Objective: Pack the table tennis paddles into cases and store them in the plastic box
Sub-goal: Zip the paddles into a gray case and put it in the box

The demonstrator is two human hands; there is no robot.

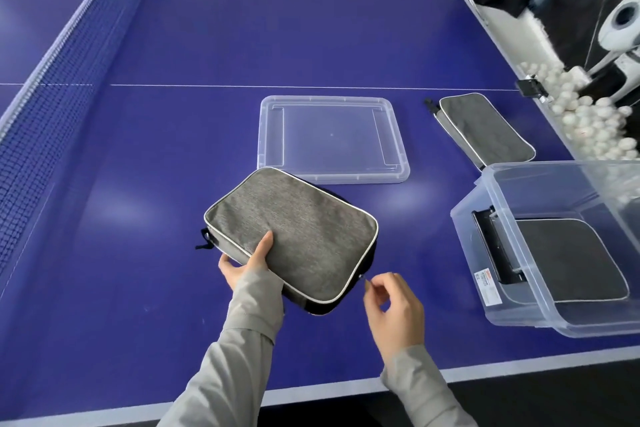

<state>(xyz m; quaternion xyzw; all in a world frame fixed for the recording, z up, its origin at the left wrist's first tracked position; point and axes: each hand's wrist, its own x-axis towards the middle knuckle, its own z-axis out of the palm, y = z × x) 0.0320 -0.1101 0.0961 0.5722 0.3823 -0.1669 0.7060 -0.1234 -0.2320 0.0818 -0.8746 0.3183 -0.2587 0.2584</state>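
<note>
On the blue table tennis table (242, 45), the grey fabric paddle case (294, 236) is gripped by the left hand (247, 262); its zipper pull (362, 277), nearer the right hand (391, 305), is pinched there.

Both arms, in light grey long sleeves, extend forward from the lower edge of the view. The left hand (244, 262) grips the near-left corner of a grey fabric zip case (294, 236), thumb on top and fingers (227, 265) beneath. The right hand (394, 308) is curled, thumb and forefinger pinching a small zipper pull (364, 279).
</note>
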